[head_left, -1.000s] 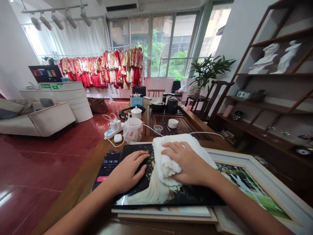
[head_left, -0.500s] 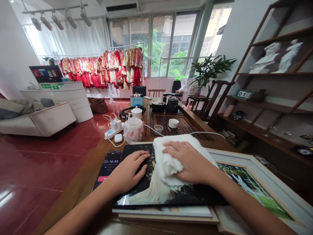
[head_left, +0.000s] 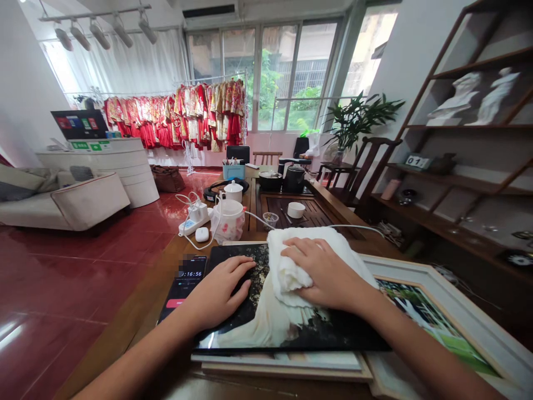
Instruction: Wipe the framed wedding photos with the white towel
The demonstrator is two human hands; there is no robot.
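Note:
A glossy dark photo panel (head_left: 250, 328) lies flat on a stack of frames, and a pale flowing dress is visible in its picture. Flat on the panel's left part rests my left hand (head_left: 227, 289), fingers stretched out and holding nothing. My right hand (head_left: 320, 272) grips a bunched white towel (head_left: 337, 241) that lies over the panel's upper right area. The towel hides that part of the picture. Under the panel, the edge of another frame (head_left: 287, 369) shows.
A phone (head_left: 187, 283) running a timer lies left of the panel. To the right is a white-framed photo (head_left: 437, 316). Behind stand a white lidded cup (head_left: 233, 191), a bagged plastic tub (head_left: 228, 219), a power strip (head_left: 194, 219) and a small white bowl (head_left: 296, 209) on a tea tray.
My right hand has slid the towel slightly to the right, uncovering more of the pictured dress. My left hand stays in the same spot.

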